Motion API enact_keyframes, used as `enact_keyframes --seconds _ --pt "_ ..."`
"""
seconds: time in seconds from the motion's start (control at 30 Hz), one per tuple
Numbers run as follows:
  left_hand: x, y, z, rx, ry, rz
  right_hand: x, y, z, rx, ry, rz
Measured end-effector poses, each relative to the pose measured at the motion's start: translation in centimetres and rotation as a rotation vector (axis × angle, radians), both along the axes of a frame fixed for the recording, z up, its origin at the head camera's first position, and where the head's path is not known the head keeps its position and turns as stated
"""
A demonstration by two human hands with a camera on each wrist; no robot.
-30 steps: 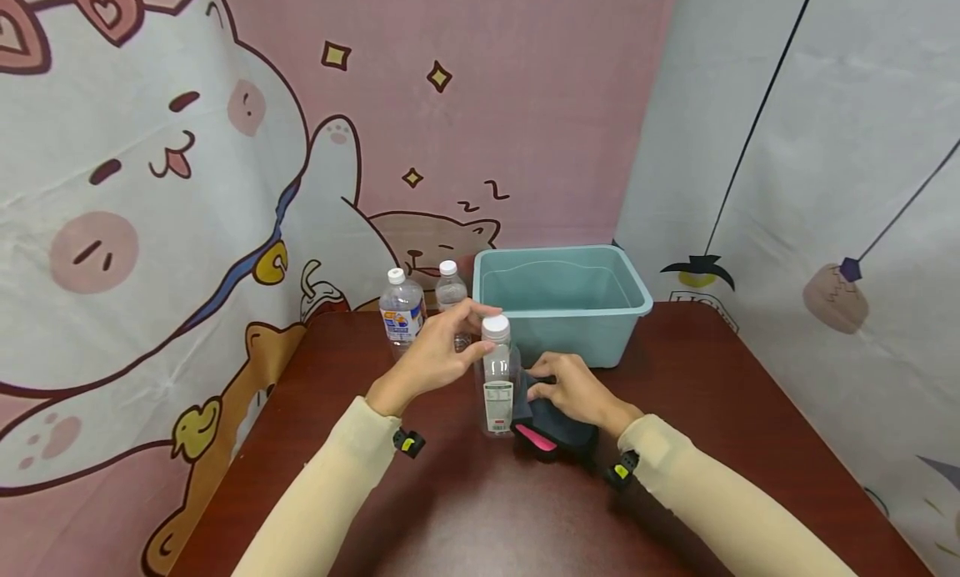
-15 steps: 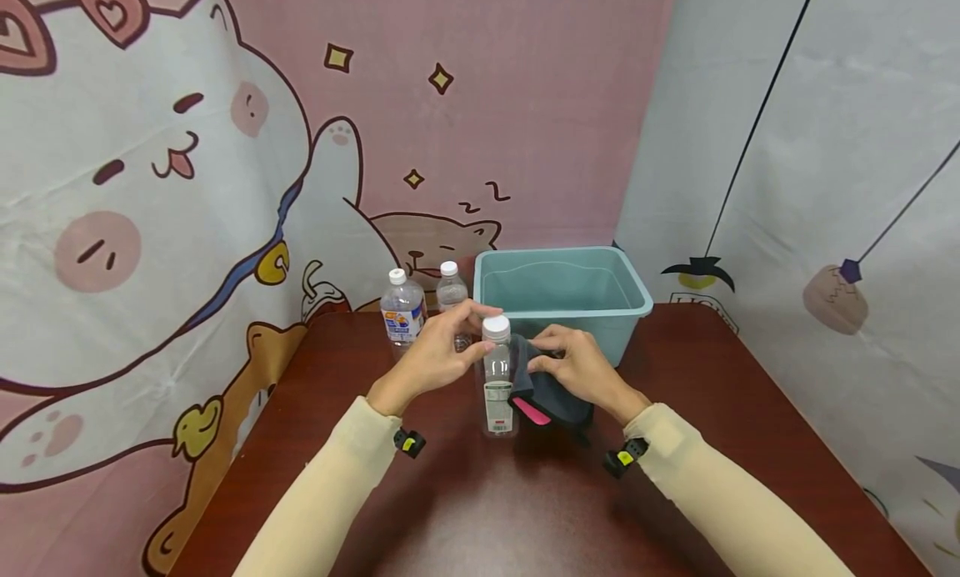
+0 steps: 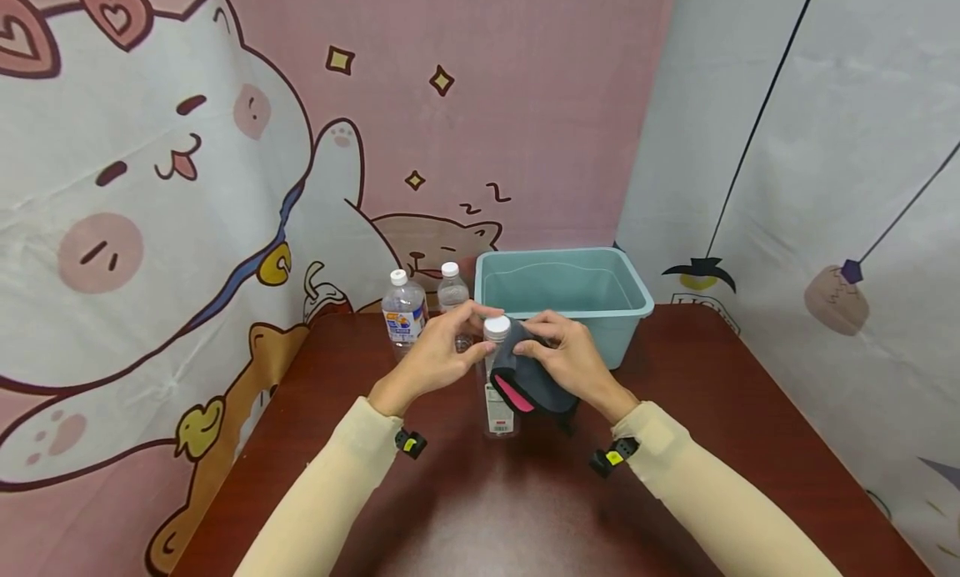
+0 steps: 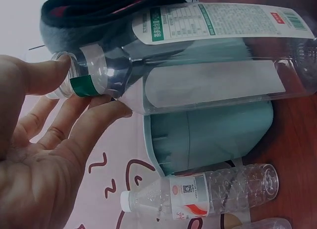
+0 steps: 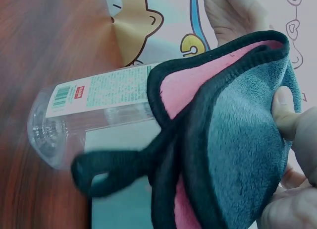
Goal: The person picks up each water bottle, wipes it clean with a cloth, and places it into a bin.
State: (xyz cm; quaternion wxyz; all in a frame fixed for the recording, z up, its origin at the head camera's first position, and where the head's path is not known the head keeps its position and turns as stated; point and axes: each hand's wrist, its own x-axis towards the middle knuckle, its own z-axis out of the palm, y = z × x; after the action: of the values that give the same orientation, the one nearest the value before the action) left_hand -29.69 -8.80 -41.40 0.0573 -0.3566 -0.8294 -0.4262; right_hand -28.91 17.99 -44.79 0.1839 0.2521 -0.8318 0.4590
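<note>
A clear plastic bottle [image 3: 500, 412] with a white cap and a printed label stands upright on the table. My left hand [image 3: 442, 349] holds it at the neck, thumb on the near side and fingers behind, as the left wrist view shows. My right hand [image 3: 576, 362] grips a folded cleaning cloth [image 3: 534, 383], grey outside and pink inside, with black edging and a hanging loop [image 5: 111, 169]. The cloth lies against the bottle's right side just below the cap and covers part of its shoulder in the head view.
A light blue plastic bin [image 3: 564, 283] stands at the back of the dark red table [image 3: 480, 510]. Left of it are two more clear bottles, a labelled one [image 3: 405, 310] and a slimmer one [image 3: 452, 290]. A printed cloth backdrop [image 3: 555, 118] rises behind the table.
My right hand has lifted the cloth up and left, from beside the bottle's lower body to its neck. The left hand and the bottle stay where they were.
</note>
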Motion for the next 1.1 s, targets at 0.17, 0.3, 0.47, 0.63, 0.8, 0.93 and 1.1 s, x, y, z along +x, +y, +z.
enact_keyframes --seconds 0.17,0.3,0.47,0.63,0.8,0.93,1.1 --pt "0.0 0.0 0.3 -0.011 0.010 0.006 0.1 -0.2 0.3 0.000 0.014 0.004" --pt "0.1 0.0 0.4 -0.020 0.019 0.013 0.2 -0.2 0.6 0.037 0.013 0.003" --pt "0.1 0.0 0.4 -0.007 0.019 0.006 0.2 -0.2 0.8 0.092 0.024 -0.006" --pt "0.2 0.0 0.4 -0.009 0.008 0.010 0.2 -0.1 0.9 0.140 0.025 0.000" --pt "0.2 -0.1 0.3 -0.018 0.009 0.017 0.3 0.3 0.9 0.205 0.023 0.017" --pt "0.1 0.0 0.0 -0.018 0.013 0.022 0.3 0.8 0.6 0.246 0.031 0.032" --pt "0.0 -0.1 -0.4 -0.018 0.011 0.022 0.4 1.5 -0.1 0.273 0.027 0.042"
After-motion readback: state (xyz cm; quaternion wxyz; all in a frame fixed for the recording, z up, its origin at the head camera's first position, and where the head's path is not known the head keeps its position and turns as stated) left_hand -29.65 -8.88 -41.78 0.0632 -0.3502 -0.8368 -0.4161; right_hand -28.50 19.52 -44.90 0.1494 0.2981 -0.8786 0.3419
